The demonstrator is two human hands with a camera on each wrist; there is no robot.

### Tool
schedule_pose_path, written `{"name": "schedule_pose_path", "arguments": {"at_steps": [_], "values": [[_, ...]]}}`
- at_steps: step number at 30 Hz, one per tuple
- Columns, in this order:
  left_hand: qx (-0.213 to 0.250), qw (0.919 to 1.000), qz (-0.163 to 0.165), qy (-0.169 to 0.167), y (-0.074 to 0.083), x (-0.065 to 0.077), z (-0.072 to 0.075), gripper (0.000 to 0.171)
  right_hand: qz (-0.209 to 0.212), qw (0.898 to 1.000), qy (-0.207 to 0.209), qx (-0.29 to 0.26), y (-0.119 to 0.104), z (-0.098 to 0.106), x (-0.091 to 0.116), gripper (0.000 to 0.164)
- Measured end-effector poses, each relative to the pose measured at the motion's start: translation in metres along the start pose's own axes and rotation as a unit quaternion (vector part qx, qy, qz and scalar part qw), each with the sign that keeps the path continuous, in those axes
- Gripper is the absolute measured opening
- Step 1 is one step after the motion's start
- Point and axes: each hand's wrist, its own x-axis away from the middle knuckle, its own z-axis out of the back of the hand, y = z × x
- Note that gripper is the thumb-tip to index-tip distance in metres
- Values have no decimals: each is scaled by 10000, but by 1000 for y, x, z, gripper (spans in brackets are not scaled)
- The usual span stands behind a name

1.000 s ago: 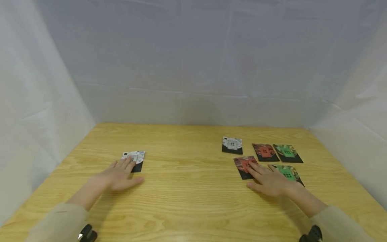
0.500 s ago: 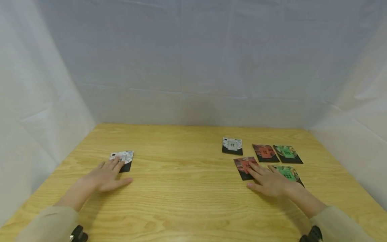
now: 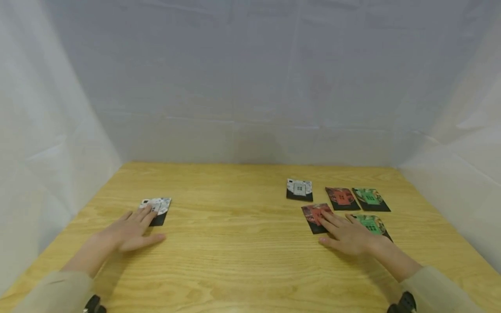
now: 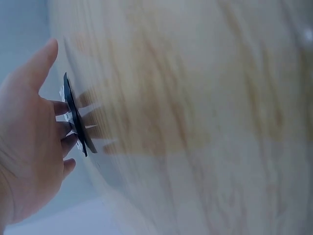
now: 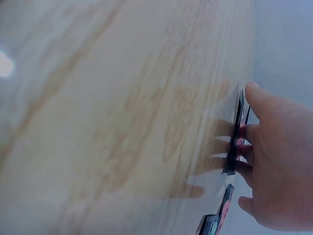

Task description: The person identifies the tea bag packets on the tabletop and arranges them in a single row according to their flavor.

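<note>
Though thin, crisp-cornered rectangular packets [image 3: 162, 207] [image 3: 312, 215] beneath both hands [image 3: 127, 232] [image 3: 348, 234] on grained wood [image 3: 242, 252].

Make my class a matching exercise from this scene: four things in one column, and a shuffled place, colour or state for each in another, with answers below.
Column 1
1. Left hand
2. Green packets
3. Table
4. Right hand

Column 2
A. Yellowish, wood-grained
B. Fingers on a red packet
C. Fingers on a white packet
D. Rightmost among the packets

Pairs: 1-C, 2-D, 3-A, 4-B
</note>
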Motion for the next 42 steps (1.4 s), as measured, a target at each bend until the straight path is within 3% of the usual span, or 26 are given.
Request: {"name": "schedule_pose_path", "arguments": {"at_steps": [6,13,21,25,42], "values": [[-25,10000,-45,13,-4,1,-1,86,0,10000,-38,-16,0,0,0,75],[-158,9995,-78,260,-3,1,5,86,44,10000,-12,5,0,3,1,74],[-118,9999,-75,86,0,1,5,87,126,9995,221,171,0,10,-5,73],[-137,9999,-52,81,0,1,3,88,80,9988,360,330,0,13,-14,74],[-175,9998,2,14,1,3,-2,90,-313,9991,282,-50,2,29,-70,68]]}}
